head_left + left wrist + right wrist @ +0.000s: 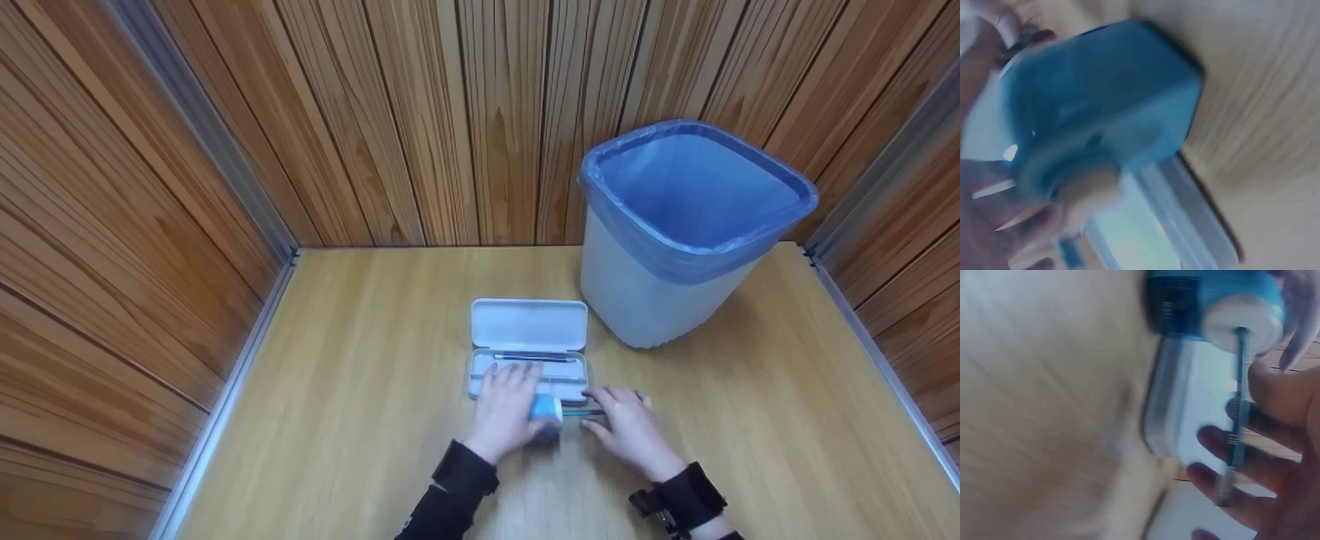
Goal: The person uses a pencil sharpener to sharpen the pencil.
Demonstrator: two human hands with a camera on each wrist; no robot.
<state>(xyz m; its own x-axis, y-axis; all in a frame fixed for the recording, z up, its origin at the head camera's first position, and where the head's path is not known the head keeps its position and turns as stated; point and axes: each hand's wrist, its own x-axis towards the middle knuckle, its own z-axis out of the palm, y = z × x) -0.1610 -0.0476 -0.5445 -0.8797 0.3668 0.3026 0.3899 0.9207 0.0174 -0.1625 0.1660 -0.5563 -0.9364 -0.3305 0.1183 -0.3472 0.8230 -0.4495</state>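
A blue pencil sharpener [543, 407] with a round white face lies just in front of an open white pencil case [529, 327]. My left hand [507, 411] holds the sharpener, its fingers reaching over the case's near edge. From the hole in the white face sticks a teal pencil [1238, 394], eraser end outward. Around that end is my right hand [630, 427], with thumb and fingers spread apart on either side of the pencil. Some of its fingertips lie behind the pencil in the right wrist view; contact is unclear. The sharpened end is hidden inside.
Another slim pencil [534, 358] lies in the case's back compartment. A white bin [645, 292] with a blue liner stands at the back right of the wooden table [360, 375]. Wood-panelled walls [420, 120] close off the back and both sides.
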